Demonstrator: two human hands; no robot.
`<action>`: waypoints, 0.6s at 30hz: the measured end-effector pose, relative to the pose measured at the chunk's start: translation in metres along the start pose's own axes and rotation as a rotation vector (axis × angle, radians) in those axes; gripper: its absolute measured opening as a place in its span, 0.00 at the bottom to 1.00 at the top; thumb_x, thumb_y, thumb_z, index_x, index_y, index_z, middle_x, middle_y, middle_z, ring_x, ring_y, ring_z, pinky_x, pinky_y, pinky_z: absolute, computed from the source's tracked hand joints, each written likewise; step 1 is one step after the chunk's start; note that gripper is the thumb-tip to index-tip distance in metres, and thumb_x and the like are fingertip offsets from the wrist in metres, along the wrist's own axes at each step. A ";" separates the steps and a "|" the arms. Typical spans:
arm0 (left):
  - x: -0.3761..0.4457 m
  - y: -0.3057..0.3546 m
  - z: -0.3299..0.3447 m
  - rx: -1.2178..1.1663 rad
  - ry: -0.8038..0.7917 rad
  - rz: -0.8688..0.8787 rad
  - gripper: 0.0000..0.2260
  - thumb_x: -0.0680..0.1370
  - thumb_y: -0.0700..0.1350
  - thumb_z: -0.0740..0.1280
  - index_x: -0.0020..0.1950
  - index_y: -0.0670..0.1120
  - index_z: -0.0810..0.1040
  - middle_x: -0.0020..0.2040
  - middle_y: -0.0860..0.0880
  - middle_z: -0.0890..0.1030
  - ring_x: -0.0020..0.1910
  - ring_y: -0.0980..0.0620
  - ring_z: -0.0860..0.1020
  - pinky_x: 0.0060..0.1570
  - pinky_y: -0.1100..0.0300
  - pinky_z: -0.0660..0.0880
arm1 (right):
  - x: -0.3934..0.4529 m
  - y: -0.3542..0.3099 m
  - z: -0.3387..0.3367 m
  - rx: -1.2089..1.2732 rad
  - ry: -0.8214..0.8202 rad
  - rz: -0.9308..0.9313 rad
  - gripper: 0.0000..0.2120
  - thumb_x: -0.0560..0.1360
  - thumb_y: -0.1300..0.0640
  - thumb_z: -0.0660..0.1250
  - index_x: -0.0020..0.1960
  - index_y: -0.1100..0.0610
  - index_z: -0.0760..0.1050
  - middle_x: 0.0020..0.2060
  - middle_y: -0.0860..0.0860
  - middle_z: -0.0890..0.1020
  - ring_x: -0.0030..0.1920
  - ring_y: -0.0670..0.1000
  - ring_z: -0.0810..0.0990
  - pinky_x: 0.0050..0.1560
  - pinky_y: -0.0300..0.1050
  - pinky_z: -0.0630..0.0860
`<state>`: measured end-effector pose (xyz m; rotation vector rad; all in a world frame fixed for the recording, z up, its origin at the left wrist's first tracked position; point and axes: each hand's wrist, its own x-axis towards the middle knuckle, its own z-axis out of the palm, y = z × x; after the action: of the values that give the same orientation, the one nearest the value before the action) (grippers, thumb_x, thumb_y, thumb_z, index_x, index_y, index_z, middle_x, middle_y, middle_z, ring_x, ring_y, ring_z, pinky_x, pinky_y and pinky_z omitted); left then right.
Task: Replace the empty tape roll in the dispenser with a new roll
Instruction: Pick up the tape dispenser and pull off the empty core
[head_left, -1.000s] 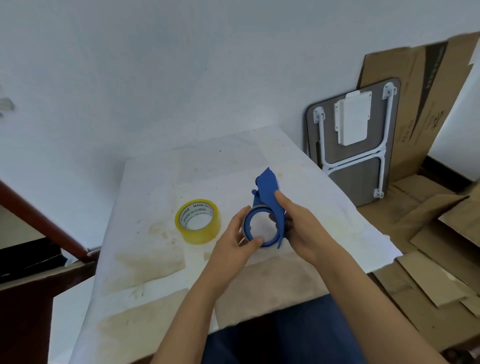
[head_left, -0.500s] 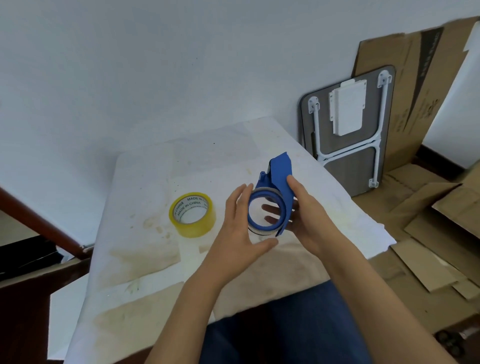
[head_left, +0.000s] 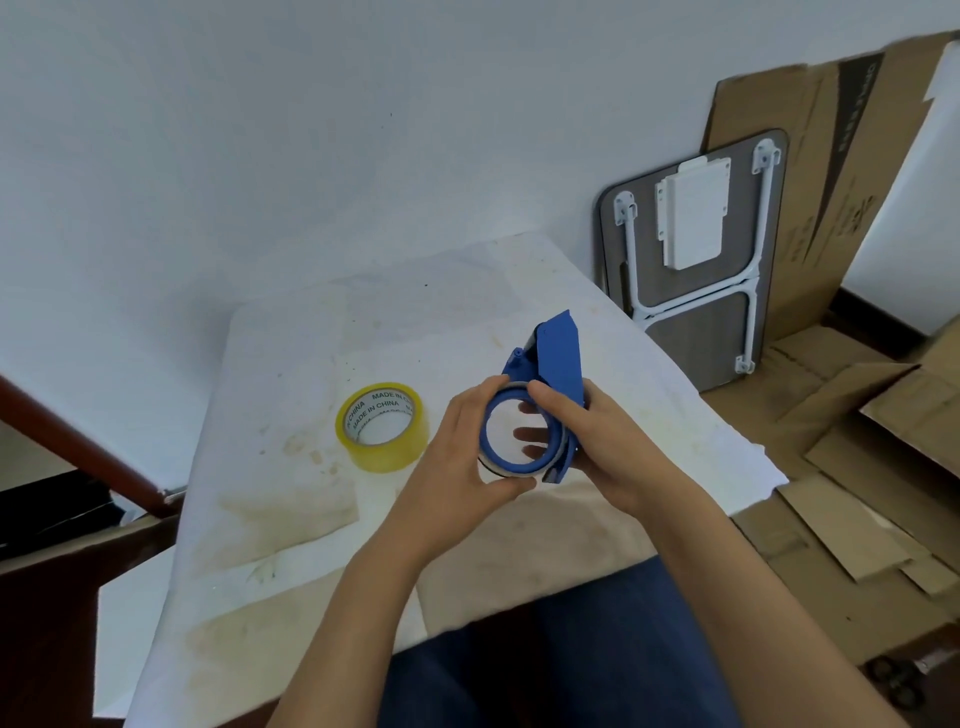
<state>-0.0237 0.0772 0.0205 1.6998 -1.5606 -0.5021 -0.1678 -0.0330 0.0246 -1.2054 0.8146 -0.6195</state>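
A blue tape dispenser is held above the table, its flat blade end pointing up and away. My right hand grips its body from the right, thumb on the ring's top. My left hand pinches the pale empty roll that sits around the blue hub, thumb below and fingers over the left rim. A new yellow tape roll, with "MADE IN CHINA" printed on its core, lies flat on the table to the left of my hands.
The white, stained table cover spans the table, its near edge at my lap. A folded grey table with white legs leans on the wall at right, with flattened cardboard on the floor. A dark wooden rail runs at left.
Both hands have lifted the dispenser slightly and tilted its ring toward me. My left hand has shifted from the ring's inner rim to gripping the empty roll's outer edge.
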 end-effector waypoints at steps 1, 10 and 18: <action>-0.001 -0.003 -0.003 0.003 -0.009 -0.007 0.41 0.71 0.46 0.78 0.77 0.59 0.57 0.72 0.61 0.65 0.69 0.64 0.68 0.68 0.66 0.70 | -0.001 -0.001 0.000 -0.040 -0.004 -0.001 0.30 0.70 0.44 0.71 0.67 0.53 0.69 0.54 0.53 0.84 0.47 0.53 0.87 0.50 0.49 0.83; -0.010 -0.021 -0.034 -0.029 -0.148 -0.080 0.41 0.71 0.45 0.79 0.76 0.61 0.60 0.70 0.64 0.69 0.68 0.65 0.72 0.65 0.66 0.74 | -0.004 -0.010 -0.011 -0.141 -0.186 0.110 0.29 0.69 0.49 0.74 0.66 0.53 0.68 0.54 0.54 0.82 0.45 0.51 0.85 0.50 0.50 0.83; -0.004 -0.022 -0.037 -0.061 -0.190 -0.097 0.41 0.71 0.46 0.79 0.76 0.62 0.59 0.70 0.66 0.68 0.68 0.65 0.71 0.65 0.66 0.74 | -0.002 -0.008 -0.011 -0.038 -0.176 0.117 0.31 0.65 0.45 0.73 0.64 0.54 0.71 0.50 0.52 0.85 0.47 0.56 0.85 0.53 0.54 0.82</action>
<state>0.0169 0.0901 0.0266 1.7283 -1.5832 -0.7721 -0.1778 -0.0390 0.0311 -1.2188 0.7449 -0.3976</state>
